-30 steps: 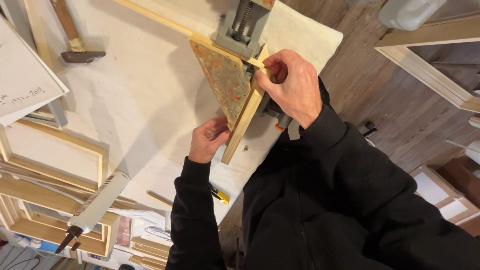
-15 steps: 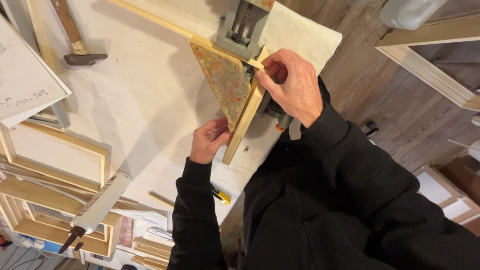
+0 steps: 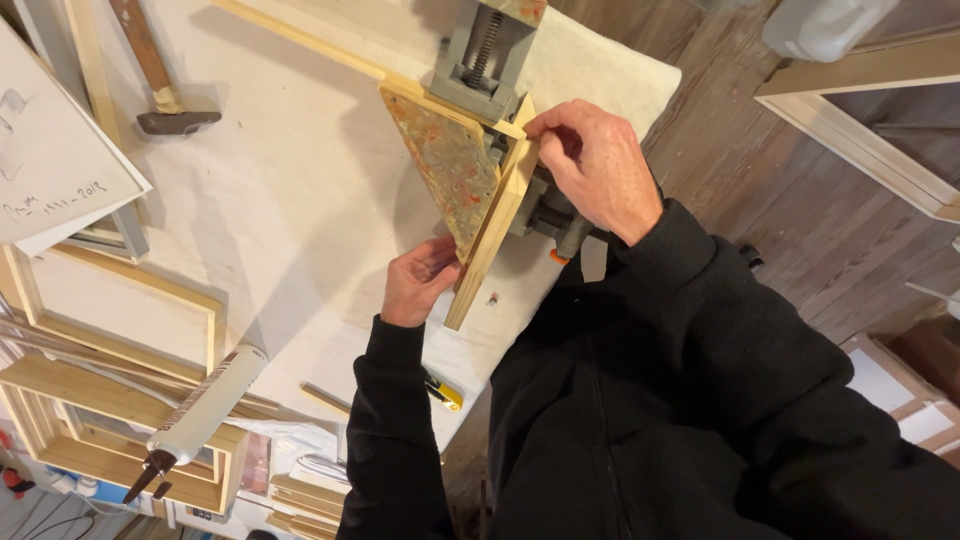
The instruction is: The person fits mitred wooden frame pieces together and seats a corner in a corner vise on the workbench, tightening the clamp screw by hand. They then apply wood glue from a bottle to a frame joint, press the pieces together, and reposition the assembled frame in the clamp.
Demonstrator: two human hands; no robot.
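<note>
A person in a black sweater leans over a white-covered table [image 3: 250,220], both hands on a wooden strip [image 3: 495,232] set in a grey corner clamp [image 3: 485,55]. The right hand [image 3: 598,165] is closed on the upper end of the strip just beside the clamp, fingertips pinching the wood where it meets a second strip [image 3: 310,42] that runs off to the upper left of the clamp. The left hand [image 3: 415,282] grips the lower part of the strip below the clamp, fingers curled against the point of the clamp's rusty triangular plate [image 3: 450,165]. The strip lies tilted along the right edge of that plate, its lower end jutting past the left hand over the table. Well to the left of the clamp a hammer [image 3: 160,95] rests on the cloth, with a white board [image 3: 50,150] and bare wooden frames [image 3: 120,300] beyond it. Below and left of the clamp, off the table's edge, a white glue tube [image 3: 205,410] lies across a stack of frames
</note>
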